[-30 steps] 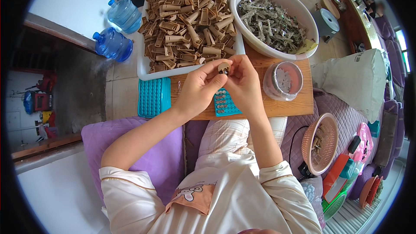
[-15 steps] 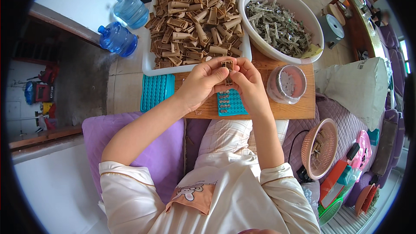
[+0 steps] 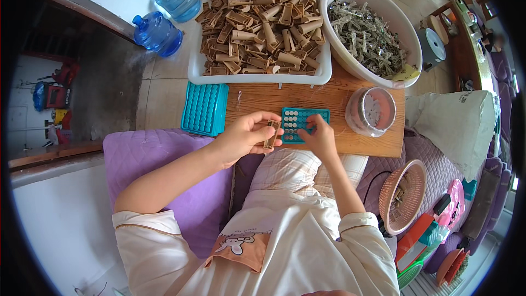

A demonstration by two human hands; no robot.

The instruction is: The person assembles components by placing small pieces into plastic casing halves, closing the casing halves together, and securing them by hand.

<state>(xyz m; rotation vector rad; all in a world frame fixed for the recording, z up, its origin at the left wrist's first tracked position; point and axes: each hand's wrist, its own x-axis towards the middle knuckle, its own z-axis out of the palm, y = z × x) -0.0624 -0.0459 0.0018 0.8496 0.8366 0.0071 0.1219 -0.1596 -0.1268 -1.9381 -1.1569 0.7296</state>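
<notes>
My left hand [image 3: 246, 140] is closed around a small brown plastic casing [image 3: 271, 135], held tilted with its hollow inner side showing between thumb and fingers. It hovers just left of a teal tray [image 3: 323, 113] lying on the wooden table. Rows of small round silvery discs [image 3: 290, 119] fill the tray's left part. Over the middle of this tray, my right hand [image 3: 322, 140] has its fingers bent and its thumb apart from the index finger. Nothing shows between these fingertips.
Behind the tray stands a white bin [image 3: 327, 71] heaped with brown casings. Right of it is a white basin [image 3: 417, 49] of clear-and-silver parts. A plastic jar [image 3: 372, 112] stands near the table's right edge, stacked teal trays [image 3: 205, 111] at its left.
Both hands were together at the casing above the tray. The left has moved down and left with it; the right has let go and moved down over the tray. The view has shifted slightly.
</notes>
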